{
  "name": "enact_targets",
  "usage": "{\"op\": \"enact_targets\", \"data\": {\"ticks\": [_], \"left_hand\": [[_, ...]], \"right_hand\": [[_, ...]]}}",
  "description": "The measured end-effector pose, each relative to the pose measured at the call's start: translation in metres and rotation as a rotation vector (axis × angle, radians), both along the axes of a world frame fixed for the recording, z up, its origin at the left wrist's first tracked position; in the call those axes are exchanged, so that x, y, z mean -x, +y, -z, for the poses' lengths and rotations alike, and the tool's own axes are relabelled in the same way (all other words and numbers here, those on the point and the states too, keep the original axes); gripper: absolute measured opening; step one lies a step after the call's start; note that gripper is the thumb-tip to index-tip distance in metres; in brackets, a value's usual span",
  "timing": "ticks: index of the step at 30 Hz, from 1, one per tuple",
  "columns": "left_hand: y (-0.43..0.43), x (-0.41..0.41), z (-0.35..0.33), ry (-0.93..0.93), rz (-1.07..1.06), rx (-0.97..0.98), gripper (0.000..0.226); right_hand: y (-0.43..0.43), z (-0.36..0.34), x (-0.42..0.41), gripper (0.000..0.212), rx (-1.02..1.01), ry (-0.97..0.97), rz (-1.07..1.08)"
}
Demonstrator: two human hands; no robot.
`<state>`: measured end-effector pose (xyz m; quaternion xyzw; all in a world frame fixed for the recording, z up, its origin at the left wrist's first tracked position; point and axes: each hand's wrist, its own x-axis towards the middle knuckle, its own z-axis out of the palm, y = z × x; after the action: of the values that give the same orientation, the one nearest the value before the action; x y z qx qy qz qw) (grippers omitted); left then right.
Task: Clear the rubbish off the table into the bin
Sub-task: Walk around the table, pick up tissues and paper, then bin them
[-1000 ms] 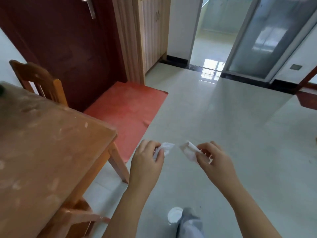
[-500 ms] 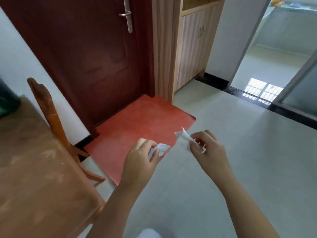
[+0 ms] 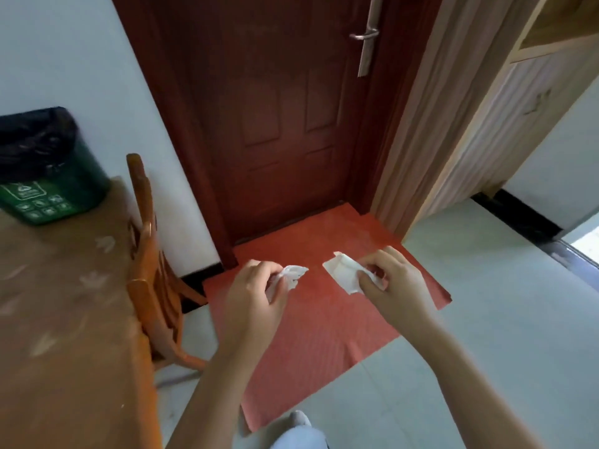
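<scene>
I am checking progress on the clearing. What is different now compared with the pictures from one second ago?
The view has swung left: the green bin on the table has come into sight, and the door now fills the middle. Nothing was taken up or let go. The left hand still grips a crumpled paper, and the right hand a flatter white scrap, both held over the red mat.

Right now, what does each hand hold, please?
Left hand: closed on a crumpled white tissue.
Right hand: closed on a flatter white paper scrap.
</scene>
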<state>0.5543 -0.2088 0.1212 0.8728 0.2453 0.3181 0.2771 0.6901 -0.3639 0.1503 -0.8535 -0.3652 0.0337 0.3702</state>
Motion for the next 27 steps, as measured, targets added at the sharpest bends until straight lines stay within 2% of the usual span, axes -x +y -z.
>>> {"op": "enact_targets", "data": {"ticks": [3, 6, 13, 19, 25, 27], "left_hand": [[0.043, -0.026, -0.007, 0.014, -0.083, -0.011, 0.017], [0.074, -0.047, -0.005, 0.026, -0.158, -0.009, 0.01], [0.154, -0.11, 0.005, 0.092, -0.371, -0.019, 0.013], [0.22, -0.171, -0.012, 0.106, -0.553, -0.018, 0.01], [0.264, -0.178, -0.025, 0.059, -0.825, 0.051, 0.013], [0.275, -0.172, -0.025, 0.074, -0.923, 0.087, 0.005]], "right_hand": [[0.054, -0.001, -0.036, 0.016, -0.036, -0.011, -0.103], [0.101, 0.009, -0.069, 0.015, -0.046, 0.04, -0.176], [0.224, 0.027, -0.163, 0.014, -0.071, 0.055, -0.373], [0.33, 0.006, -0.238, 0.013, -0.083, 0.064, -0.603], [0.424, -0.011, -0.252, 0.011, -0.087, 0.059, -0.807], [0.451, -0.01, -0.243, 0.013, -0.092, 0.061, -0.889]]}}
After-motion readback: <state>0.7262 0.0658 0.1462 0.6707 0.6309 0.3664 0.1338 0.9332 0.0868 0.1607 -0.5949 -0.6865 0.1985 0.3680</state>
